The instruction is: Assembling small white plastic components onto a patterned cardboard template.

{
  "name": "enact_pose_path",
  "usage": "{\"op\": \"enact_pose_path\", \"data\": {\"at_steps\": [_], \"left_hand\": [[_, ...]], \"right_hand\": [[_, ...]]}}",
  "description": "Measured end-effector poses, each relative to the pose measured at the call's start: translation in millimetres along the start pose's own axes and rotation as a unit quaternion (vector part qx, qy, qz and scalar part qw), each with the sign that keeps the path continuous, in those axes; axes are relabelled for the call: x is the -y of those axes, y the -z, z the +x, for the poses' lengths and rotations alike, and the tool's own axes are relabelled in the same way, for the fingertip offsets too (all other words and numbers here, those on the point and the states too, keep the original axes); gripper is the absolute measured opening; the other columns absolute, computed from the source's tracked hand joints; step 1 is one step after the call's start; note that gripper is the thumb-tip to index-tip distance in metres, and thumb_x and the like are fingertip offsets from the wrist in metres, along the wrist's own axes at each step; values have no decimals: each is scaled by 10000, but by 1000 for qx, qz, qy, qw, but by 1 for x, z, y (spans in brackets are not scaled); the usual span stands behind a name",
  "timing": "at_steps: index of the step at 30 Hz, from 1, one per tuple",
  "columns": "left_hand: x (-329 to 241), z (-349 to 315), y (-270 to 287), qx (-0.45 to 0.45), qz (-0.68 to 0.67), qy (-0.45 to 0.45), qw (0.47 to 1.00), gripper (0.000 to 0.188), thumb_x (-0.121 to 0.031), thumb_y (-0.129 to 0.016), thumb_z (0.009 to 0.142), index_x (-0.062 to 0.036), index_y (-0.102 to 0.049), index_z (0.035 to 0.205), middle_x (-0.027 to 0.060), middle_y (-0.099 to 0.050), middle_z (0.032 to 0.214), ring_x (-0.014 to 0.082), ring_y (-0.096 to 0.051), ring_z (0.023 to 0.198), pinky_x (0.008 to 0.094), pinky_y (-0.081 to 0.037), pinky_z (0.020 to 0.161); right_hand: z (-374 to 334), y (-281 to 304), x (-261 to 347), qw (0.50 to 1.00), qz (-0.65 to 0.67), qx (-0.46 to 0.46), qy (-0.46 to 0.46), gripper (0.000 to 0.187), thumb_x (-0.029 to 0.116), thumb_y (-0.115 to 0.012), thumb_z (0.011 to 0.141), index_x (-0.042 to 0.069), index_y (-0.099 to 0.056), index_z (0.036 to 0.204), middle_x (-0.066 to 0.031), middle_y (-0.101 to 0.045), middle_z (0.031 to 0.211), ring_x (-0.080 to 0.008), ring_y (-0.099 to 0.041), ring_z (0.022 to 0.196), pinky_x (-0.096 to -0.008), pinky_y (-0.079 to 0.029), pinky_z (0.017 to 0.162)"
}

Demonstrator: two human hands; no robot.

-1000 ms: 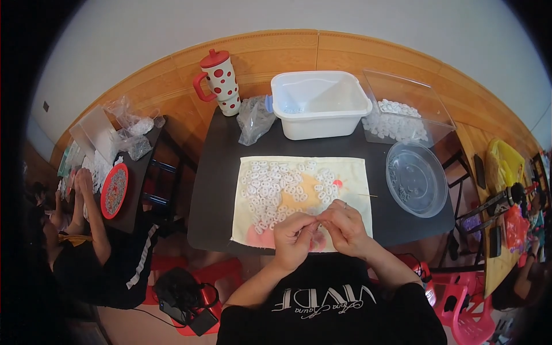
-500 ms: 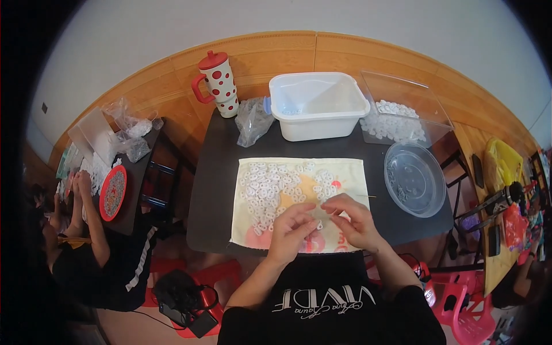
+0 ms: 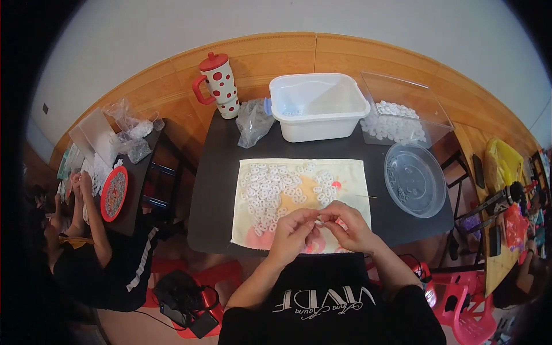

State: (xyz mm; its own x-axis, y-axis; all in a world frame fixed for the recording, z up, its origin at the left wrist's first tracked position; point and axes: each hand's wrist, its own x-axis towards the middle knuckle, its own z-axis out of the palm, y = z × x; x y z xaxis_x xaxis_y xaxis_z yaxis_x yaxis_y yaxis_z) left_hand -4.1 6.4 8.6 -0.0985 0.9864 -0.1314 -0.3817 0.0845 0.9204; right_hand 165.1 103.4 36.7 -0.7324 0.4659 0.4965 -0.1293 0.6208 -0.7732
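My left hand (image 3: 292, 234) and my right hand (image 3: 352, 229) meet over the front part of a cream cloth (image 3: 357, 172). The fingertips of both are closed together on a small white plastic piece (image 3: 318, 222), mostly hidden by the fingers. Many similar white pieces with two holes (image 3: 265, 188) lie scattered over the cloth, densest on its left side. A thin needle-like tool (image 3: 368, 197) lies at the cloth's right edge, pointing out over the dark table (image 3: 214, 190).
A white tub (image 3: 319, 124), a crumpled clear bag (image 3: 254, 122) and a spotted tumbler (image 3: 221, 86) stand at the back. On the right are a clear box (image 3: 402, 86) of white pieces and a round clear tray (image 3: 422, 187) with small grey parts. Another person works at the left table.
My hands have come together; the fingertips, apart before with the white piece by the right hand, now meet around it. The things on the table have stayed put.
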Motion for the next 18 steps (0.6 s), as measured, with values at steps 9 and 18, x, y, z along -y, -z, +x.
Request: {"op": "enact_pose_path", "data": {"at_steps": [9, 18], "left_hand": [[-18, 0, 5, -26, 244, -221, 944, 137, 82, -609, 883, 27, -697, 973, 65, -659, 910, 111, -611, 697, 228, -497, 631], [-15, -2, 25, -92, 94, -151, 980, 71, 24, -632, 918, 49, -667, 975, 58, -664, 858, 90, -612, 690, 237, -500, 585]], "right_hand": [[7, -3, 1, 998, 30, -9, -61, 343, -144, -589, 860, 28, -585, 1156, -104, -597, 936, -191, -594, 807, -302, -492, 711], [-4, -18, -2, 959, -272, 71, -28, 195, 66, -720, 778, 31, -672, 963, -124, -573, 901, -315, -597, 822, -388, -487, 700]]}}
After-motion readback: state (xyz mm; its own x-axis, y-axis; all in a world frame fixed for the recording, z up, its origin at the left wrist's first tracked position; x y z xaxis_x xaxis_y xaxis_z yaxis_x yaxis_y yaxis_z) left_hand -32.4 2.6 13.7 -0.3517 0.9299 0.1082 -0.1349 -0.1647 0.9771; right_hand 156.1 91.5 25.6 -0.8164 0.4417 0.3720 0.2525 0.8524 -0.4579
